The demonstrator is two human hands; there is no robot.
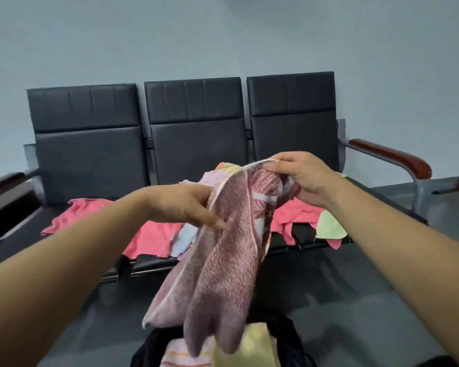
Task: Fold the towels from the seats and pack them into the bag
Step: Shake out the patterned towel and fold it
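Towel action, mid-air: a mauve towel [223, 274] hangs between both hands, above the black bag [286, 329] at the bottom of the view. The right hand [302, 176] is up high, fingers curled over the towel's top corner and gripping it. The left hand [186, 205] sits lower and to the left, pinching the white-trimmed side edge, thumb lying on the front of the cloth. The towel's lower end droops in loose folds just over the bag's mouth, where a yellow towel [249, 348] and a striped towel [180, 353] already lie. Behind the hands, the black seats [196, 149] carry a heap of coral-pink cloths [154, 234], with a pale green cloth [329, 226] at the right.
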